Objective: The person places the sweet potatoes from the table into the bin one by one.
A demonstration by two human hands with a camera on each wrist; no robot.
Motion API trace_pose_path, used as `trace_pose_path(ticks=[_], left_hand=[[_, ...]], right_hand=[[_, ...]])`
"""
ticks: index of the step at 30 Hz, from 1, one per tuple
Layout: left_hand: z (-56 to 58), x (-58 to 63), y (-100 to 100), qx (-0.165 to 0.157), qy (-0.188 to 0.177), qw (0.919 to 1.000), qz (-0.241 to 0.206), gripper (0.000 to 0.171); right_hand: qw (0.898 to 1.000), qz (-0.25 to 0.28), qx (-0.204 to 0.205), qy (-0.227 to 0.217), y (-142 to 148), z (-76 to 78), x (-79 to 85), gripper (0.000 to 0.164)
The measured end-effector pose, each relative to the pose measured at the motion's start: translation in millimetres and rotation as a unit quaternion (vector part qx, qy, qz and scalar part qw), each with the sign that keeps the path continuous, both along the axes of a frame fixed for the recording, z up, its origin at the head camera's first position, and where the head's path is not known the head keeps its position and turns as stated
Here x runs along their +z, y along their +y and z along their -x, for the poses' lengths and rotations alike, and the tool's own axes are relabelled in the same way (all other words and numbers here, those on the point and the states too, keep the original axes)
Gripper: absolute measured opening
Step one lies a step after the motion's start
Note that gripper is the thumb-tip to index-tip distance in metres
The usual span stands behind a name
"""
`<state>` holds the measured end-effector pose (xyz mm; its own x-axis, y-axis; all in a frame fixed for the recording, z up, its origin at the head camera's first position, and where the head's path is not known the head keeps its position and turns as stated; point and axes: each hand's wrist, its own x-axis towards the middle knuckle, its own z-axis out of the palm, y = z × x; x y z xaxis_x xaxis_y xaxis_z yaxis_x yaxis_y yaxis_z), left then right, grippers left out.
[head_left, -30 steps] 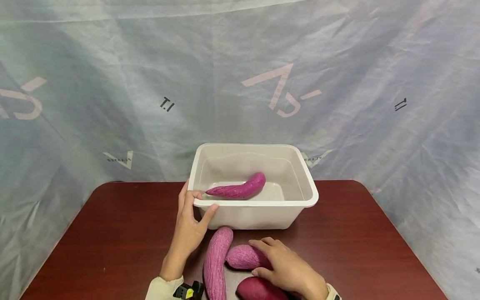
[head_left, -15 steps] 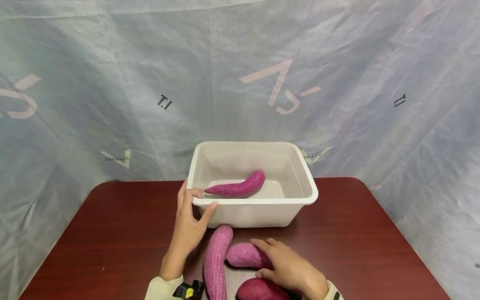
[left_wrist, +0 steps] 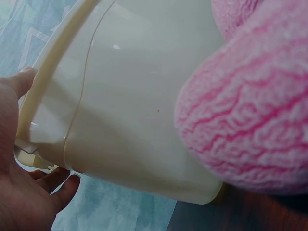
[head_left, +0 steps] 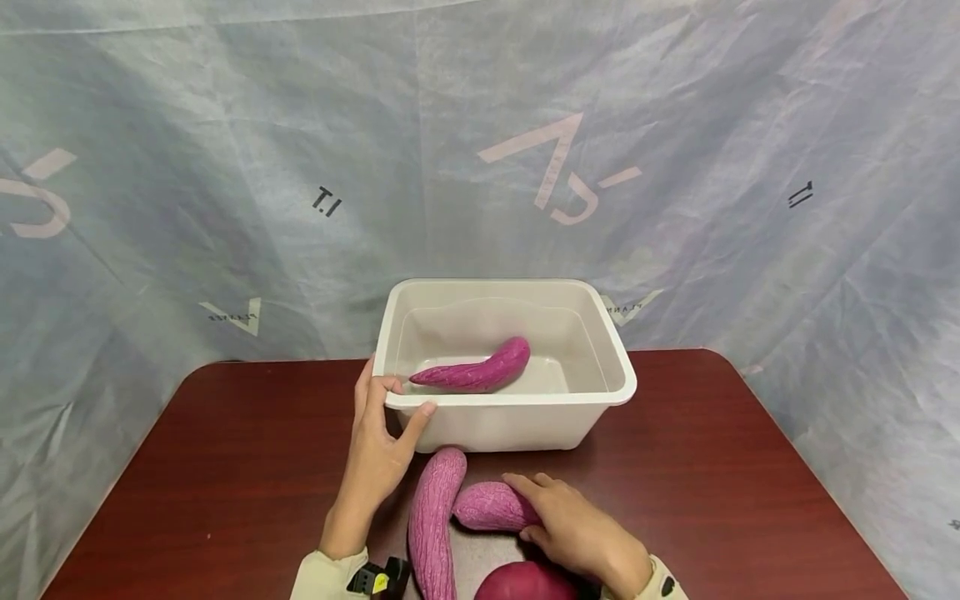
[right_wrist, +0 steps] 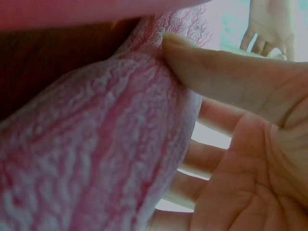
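My left hand (head_left: pixel 381 454) grips the front left corner of a white plastic bin (head_left: pixel 510 429), thumb on the front and a fingertip over the rim. One curved purple sweet potato (head_left: pixel 480 373) lies inside the bin. Below my right hand (head_left: pixel 573 529) is a shorter, wrinkled pinkish-purple sweet potato (head_left: pixel 489 506); my thumb and fingers hold its right end from opposite sides. In the right wrist view, my thumb (right_wrist: pixel 216 67) presses on its wrinkled skin. A long curved sweet potato (head_left: pixel 433 521) lies left of it, reaching up near the bin's front.
A smoother, darker magenta sweet potato (head_left: pixel 525 583) lies at the bottom edge, partly cut off. Under these pieces shows a greyish surface (head_left: pixel 476 554) on the dark red wooden table (head_left: pixel 705 467). A grey printed sheet (head_left: pixel 480 167) hangs behind the table.
My right thumb has drawn in closer against the shorter sweet potato. My left hand keeps its grip on the bin; the head view has shifted slightly.
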<state>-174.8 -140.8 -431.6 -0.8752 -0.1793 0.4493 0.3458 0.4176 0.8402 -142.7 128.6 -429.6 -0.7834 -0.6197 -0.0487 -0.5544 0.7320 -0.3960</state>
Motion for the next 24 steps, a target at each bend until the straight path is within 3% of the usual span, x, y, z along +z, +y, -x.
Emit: trace_pose_path(ticks=[11,24], left_hand=[[1.3,-0.7,-0.2,-0.001,-0.003,1.0000,0.000,0.040],[2.1,-1.6,0.9,0.001,-0.001,1.0000,-0.003,0.040]], right_hand=[[1.000,-0.003,0.006,0.018,1.0,0.2,4.2,0.060],[0.996,0.020,0.017,0.082,-0.1,1.1,8.7,0.062]])
